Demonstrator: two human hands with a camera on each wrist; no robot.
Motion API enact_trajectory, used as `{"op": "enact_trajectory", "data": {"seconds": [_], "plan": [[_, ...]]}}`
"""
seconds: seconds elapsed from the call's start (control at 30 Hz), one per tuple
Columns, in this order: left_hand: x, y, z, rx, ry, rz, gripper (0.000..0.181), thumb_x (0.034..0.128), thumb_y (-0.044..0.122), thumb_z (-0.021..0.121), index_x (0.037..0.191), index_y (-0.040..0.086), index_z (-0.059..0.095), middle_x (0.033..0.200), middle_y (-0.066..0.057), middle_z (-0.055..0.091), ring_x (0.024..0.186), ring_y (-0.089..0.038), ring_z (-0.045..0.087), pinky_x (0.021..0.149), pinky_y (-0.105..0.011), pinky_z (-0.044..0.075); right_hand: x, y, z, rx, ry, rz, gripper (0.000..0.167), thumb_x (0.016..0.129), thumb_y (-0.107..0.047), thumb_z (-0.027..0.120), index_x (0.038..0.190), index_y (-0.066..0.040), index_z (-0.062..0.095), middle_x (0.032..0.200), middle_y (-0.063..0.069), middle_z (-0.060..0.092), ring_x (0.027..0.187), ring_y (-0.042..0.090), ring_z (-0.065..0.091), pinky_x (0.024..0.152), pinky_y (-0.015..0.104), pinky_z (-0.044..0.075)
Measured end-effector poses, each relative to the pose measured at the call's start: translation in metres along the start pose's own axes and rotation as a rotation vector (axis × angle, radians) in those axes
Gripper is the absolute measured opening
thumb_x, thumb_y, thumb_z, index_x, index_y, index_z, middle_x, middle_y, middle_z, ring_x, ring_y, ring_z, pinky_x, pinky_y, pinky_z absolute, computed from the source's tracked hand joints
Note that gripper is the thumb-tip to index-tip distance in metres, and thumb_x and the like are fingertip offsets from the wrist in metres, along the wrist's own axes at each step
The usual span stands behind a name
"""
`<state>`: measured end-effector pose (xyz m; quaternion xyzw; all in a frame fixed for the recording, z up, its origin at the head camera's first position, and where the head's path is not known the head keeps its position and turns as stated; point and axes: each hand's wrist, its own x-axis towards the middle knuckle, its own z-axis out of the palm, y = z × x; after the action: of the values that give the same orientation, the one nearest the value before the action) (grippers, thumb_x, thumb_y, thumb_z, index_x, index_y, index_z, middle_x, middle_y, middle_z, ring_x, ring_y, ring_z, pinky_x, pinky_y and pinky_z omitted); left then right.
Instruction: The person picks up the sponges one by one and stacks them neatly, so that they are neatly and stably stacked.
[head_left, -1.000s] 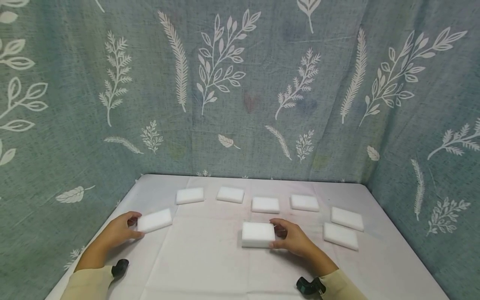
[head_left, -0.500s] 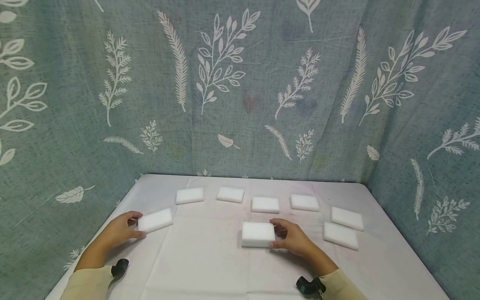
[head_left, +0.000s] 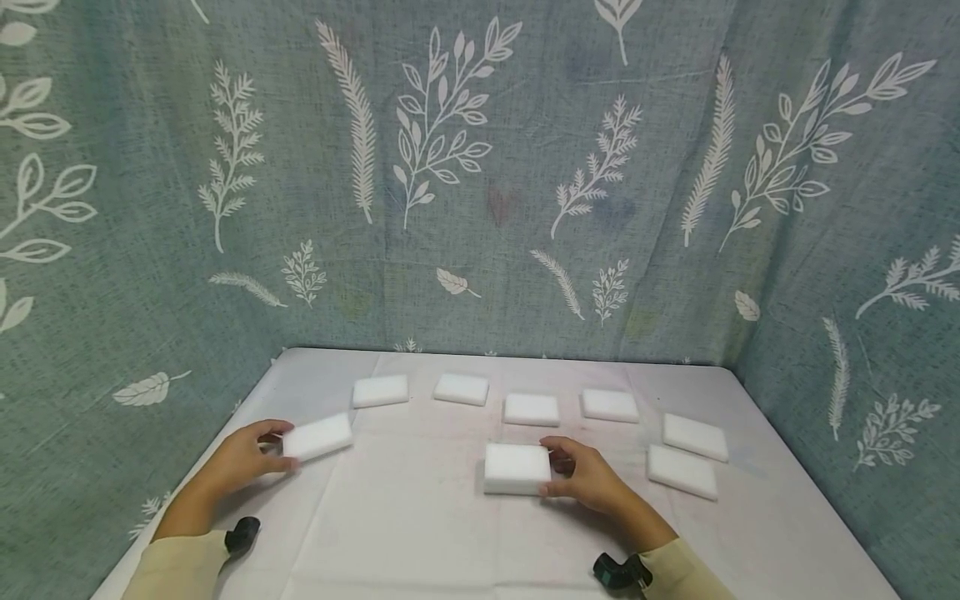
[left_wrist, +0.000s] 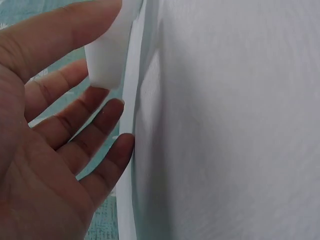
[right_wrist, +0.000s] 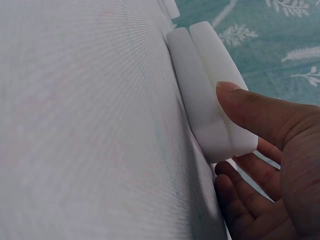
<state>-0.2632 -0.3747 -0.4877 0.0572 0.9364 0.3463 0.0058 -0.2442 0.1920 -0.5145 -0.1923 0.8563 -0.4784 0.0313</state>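
Fingers of the left hand (head_left: 242, 457) pinch a white, rectangular, foam-like block (head_left: 318, 437) by its left end, at the left of the white cloth-covered table (head_left: 397, 525). At centre, the right hand (head_left: 588, 477) grips a matching upper block (right_wrist: 216, 57) stacked on a lower block (right_wrist: 197, 97). Four similar blocks (head_left: 531, 410) lie along the far side; two more blocks (head_left: 681, 472) lie at right, close together.

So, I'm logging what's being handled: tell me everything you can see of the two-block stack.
The stack is two white, round-edged rectangular blocks, foam-like in look: an upper block flat on a lower block, roughly aligned. It appears to rest on the white tablecloth, near its middle. The right grip pinches its right end, thumb on the near side.
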Motion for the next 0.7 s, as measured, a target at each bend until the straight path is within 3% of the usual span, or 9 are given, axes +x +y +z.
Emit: {"op": "enact_trajectory", "data": {"seconds": [0.47,0.7], "plan": [[0.004,0.013,0.011,-0.039,0.019,0.048,0.073,0.0723,0.028,0.087,0.128,-0.007,0.055,0.118,-0.027,0.059,0.106,-0.045,0.058,0.081,-0.051,0.054,0.000,0.000,0.000,-0.005,0.001,0.000,0.074,0.068,-0.026,0.090,0.131,-0.007,0.057,0.111,0.004,0.065,0.103,0.026,0.063,0.091,0.045,0.050],[0.012,0.024,0.022,-0.039,0.001,0.071,0.070,0.0722,0.028,0.087,0.127,-0.004,0.057,0.120,-0.023,0.059,0.108,-0.042,0.058,0.087,-0.050,0.052,0.002,0.001,0.000,-0.008,0.002,-0.003,0.072,0.068,-0.025,0.091,0.130,-0.008,0.058,0.111,0.005,0.065,0.102,0.026,0.063,0.091,0.046,0.050]]}}
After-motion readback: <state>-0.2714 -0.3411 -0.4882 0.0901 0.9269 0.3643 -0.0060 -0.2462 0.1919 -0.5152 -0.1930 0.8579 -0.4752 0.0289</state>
